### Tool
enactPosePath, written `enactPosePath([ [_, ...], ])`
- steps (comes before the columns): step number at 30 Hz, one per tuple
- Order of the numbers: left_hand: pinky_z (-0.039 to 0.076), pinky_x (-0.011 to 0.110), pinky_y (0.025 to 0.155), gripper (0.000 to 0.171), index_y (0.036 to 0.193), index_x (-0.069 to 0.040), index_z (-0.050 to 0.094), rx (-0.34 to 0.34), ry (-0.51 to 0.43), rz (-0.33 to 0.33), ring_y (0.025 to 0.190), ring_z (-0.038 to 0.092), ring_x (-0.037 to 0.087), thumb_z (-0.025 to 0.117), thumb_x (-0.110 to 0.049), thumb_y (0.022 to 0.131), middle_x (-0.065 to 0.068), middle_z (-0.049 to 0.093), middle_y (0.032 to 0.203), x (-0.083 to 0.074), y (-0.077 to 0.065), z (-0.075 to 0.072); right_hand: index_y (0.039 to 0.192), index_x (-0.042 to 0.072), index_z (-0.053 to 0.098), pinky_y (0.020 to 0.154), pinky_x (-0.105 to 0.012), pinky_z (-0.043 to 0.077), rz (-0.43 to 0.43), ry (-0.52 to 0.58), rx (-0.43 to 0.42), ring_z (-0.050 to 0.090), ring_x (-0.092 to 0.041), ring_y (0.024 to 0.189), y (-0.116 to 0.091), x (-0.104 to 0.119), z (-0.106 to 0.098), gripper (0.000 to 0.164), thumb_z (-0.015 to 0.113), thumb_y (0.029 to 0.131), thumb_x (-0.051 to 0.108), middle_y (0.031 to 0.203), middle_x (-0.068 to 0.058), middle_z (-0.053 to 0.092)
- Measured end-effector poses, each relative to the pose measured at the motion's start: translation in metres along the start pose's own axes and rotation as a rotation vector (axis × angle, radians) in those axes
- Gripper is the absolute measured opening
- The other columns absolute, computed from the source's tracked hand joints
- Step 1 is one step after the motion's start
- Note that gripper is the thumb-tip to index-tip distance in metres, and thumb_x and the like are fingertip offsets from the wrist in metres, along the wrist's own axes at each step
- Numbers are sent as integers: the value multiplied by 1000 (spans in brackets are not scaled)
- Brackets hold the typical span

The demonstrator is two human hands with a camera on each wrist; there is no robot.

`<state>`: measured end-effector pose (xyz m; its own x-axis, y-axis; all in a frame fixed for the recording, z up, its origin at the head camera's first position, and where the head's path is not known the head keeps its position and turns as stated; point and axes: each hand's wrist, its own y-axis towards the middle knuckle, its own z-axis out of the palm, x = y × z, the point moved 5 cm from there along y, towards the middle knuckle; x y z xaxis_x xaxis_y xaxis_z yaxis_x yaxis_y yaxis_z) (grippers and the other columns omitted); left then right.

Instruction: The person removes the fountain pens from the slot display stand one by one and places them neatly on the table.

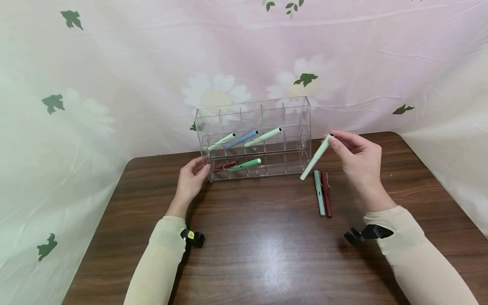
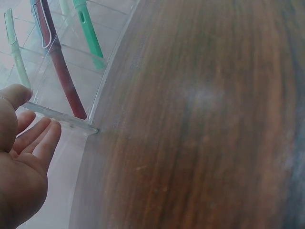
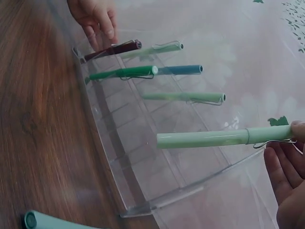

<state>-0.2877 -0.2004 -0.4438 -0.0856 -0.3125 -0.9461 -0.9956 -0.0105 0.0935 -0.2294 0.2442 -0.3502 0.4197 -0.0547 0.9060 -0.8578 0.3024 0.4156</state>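
A light green pen [image 1: 317,157] with a metal clip is pinched near its capped end by my right hand [image 1: 360,159]. It slants down just right of a clear tiered pen holder [image 1: 228,178], apart from it. My left hand [image 1: 192,180] holds the holder's left end, thumb on one side of the panel edge and fingers on the other. In the holder's upper row lean a pale green pen [image 1: 222,141], a blue pen [image 1: 242,139] and another pale green pen [image 1: 264,137]. Its lower row carries a dark red pen [image 2: 64,78] and a green pen [image 3: 124,72].
On the brown wooden table [image 1: 251,245], right of the holder, a grey-green pen [image 1: 319,194] and a dark red pen [image 1: 326,195] lie side by side. A pale flowered cloth [image 1: 160,76] hangs behind the table and at its sides.
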Motion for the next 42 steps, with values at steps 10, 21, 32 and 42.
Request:
enactPosePath([
  [10,53,38,116,42,145,6,61,-2,-7,-1,142,61,36,66,-10,107,28,63,148,2,-1,-1,120,-8,78,77,-14,61,69,-4,6,79,-5,83,-3,-10,-15,29,82,96,5,92,7,84],
  [21,52,42,117,42,146,6,61,0,2,2,142,61,37,65,-11,108,28,63,148,1,-2,-1,124,-6,78,73,-10,57,109,-218,22,73,3,84,-4,-28,-29,30,79,99,12,96,21,81],
  [32,51,43,118,42,146,6,61,0,7,-2,142,61,37,66,-11,108,27,63,148,1,-1,-1,130,-2,76,70,-6,52,147,-439,77,66,9,87,-8,-51,-43,36,77,102,21,97,36,71],
  [42,51,43,118,42,146,5,61,3,11,1,142,61,36,66,-13,108,26,63,148,-1,-1,0,132,0,75,70,-6,52,209,-518,140,63,11,86,-12,-76,-53,40,75,104,27,95,37,65],
])
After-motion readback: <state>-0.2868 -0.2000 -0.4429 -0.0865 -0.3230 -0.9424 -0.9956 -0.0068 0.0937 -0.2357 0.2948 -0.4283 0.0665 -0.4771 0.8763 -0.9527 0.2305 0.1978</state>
